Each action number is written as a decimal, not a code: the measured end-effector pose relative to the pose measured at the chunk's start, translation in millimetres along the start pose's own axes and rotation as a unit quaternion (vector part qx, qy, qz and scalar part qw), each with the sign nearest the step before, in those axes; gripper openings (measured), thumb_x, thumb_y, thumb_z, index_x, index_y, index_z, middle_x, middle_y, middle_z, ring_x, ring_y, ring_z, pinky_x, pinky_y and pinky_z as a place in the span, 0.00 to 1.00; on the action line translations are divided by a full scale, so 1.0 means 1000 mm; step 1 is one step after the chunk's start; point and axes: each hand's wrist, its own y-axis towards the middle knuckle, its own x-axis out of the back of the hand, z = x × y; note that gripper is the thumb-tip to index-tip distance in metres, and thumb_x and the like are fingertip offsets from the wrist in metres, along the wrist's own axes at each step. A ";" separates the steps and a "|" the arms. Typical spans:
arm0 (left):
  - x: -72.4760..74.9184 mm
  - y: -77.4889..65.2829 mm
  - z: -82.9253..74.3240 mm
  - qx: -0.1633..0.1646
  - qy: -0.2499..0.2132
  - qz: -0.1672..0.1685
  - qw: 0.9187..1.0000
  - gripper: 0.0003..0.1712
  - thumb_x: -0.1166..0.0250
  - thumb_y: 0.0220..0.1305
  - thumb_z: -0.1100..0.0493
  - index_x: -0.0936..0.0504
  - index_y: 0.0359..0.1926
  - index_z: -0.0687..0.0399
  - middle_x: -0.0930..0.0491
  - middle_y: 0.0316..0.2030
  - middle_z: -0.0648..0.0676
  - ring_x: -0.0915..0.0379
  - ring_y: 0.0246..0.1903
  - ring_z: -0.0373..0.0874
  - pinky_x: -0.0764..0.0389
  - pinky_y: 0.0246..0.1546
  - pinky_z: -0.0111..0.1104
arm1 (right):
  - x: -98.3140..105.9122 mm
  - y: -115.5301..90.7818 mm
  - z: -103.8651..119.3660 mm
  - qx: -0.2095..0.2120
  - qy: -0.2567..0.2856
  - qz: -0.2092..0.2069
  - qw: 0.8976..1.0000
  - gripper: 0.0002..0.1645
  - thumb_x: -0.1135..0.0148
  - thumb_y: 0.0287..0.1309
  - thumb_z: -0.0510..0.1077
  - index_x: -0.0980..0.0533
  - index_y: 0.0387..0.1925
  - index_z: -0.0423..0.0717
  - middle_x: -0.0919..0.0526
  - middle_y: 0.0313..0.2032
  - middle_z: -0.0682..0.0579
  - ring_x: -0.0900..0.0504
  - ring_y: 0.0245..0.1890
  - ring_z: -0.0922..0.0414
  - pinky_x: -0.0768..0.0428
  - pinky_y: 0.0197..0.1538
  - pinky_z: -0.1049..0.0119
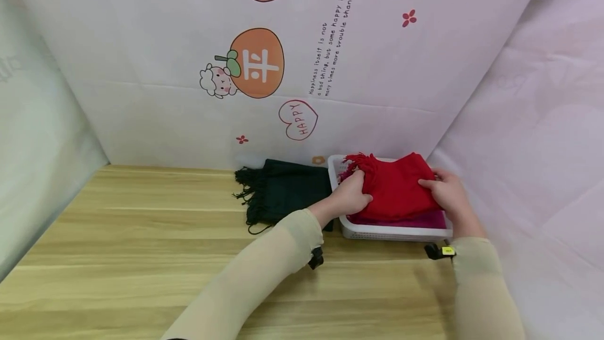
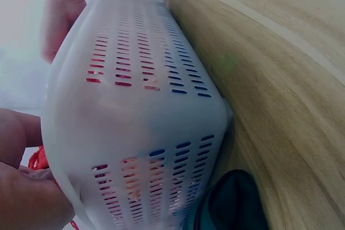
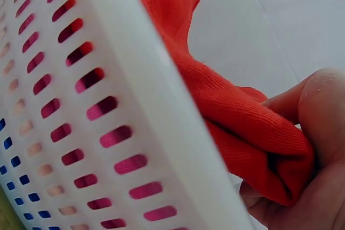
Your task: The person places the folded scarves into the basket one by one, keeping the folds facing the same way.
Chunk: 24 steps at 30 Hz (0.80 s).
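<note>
A folded red scarf (image 1: 398,188) with a fringed left end lies over the white perforated basket (image 1: 396,233). My left hand (image 1: 351,193) holds its fringed side near the basket's left rim; in the left wrist view that hand (image 2: 29,187) is cut off by the frame edge. At the other end, my right hand (image 1: 448,193) grips the scarf's folded edge. The right wrist view shows this red fold (image 3: 259,138) between thumb and fingers of the right hand (image 3: 318,160), just outside the rim. Under the red scarf, magenta cloth (image 1: 424,220) shows inside the basket.
A folded dark green scarf (image 1: 297,188) with black-looking fringe lies on the wooden table (image 1: 141,256), against the basket's left side. Behind stands a printed white backdrop (image 1: 368,62); a white sheet (image 1: 533,135) hangs close on the right.
</note>
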 end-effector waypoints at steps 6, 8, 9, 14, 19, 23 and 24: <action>-0.002 0.002 -0.002 -0.005 0.024 0.011 1.000 0.38 0.36 0.72 0.58 0.42 0.75 0.64 0.31 0.70 0.56 0.30 0.61 0.38 0.24 0.57 0.29 | 0.000 0.000 -0.006 -0.009 -0.001 -0.003 1.000 0.39 0.43 0.72 0.56 0.36 0.74 0.38 0.29 0.65 0.33 0.23 0.48 0.46 0.20 0.38 0.71; -0.003 0.003 -0.002 -0.002 0.023 0.014 1.000 0.41 0.36 0.73 0.57 0.45 0.77 0.64 0.35 0.73 0.56 0.32 0.64 0.39 0.24 0.57 0.29 | 0.001 0.001 -0.009 -0.011 0.004 -0.001 1.000 0.40 0.43 0.72 0.57 0.38 0.75 0.38 0.31 0.66 0.33 0.24 0.51 0.44 0.21 0.38 0.73; -0.003 0.004 -0.001 0.000 0.023 0.015 1.000 0.42 0.37 0.73 0.57 0.47 0.78 0.64 0.37 0.74 0.55 0.33 0.66 0.40 0.25 0.58 0.29 | 0.001 0.001 -0.010 -0.013 0.006 0.001 1.000 0.41 0.43 0.72 0.57 0.39 0.75 0.38 0.32 0.67 0.32 0.25 0.53 0.43 0.22 0.38 0.74; -0.004 0.003 -0.002 0.015 0.034 0.013 0.999 0.45 0.37 0.73 0.57 0.51 0.79 0.64 0.31 0.70 0.56 0.27 0.59 0.38 0.22 0.52 0.27 | -0.002 0.004 -0.015 -0.007 -0.006 0.002 1.000 0.40 0.43 0.72 0.56 0.37 0.74 0.35 0.31 0.66 0.31 0.26 0.54 0.41 0.23 0.39 0.73; -0.010 0.001 -0.003 0.025 0.068 0.018 0.997 0.46 0.39 0.75 0.57 0.56 0.79 0.68 0.17 0.31 0.54 0.25 0.23 0.38 0.23 0.25 0.26 | -0.005 0.007 -0.022 0.002 -0.038 -0.005 0.999 0.37 0.43 0.72 0.53 0.34 0.71 0.33 0.29 0.64 0.31 0.26 0.55 0.41 0.25 0.45 0.67; -0.016 0.000 -0.004 0.035 0.096 0.006 0.995 0.47 0.39 0.75 0.56 0.57 0.80 0.66 0.23 0.19 0.50 0.30 0.14 0.38 0.27 0.17 0.27 | -0.008 0.009 -0.026 0.010 -0.061 -0.008 0.998 0.37 0.42 0.71 0.51 0.35 0.71 0.31 0.27 0.62 0.29 0.25 0.55 0.39 0.27 0.50 0.59; -0.017 0.000 -0.004 0.035 0.106 0.003 0.994 0.47 0.39 0.74 0.56 0.57 0.80 0.65 0.23 0.19 0.50 0.30 0.14 0.38 0.27 0.17 0.27 | -0.009 0.009 -0.027 0.012 -0.068 -0.009 0.998 0.37 0.42 0.71 0.51 0.35 0.71 0.30 0.27 0.62 0.29 0.25 0.55 0.38 0.27 0.51 0.58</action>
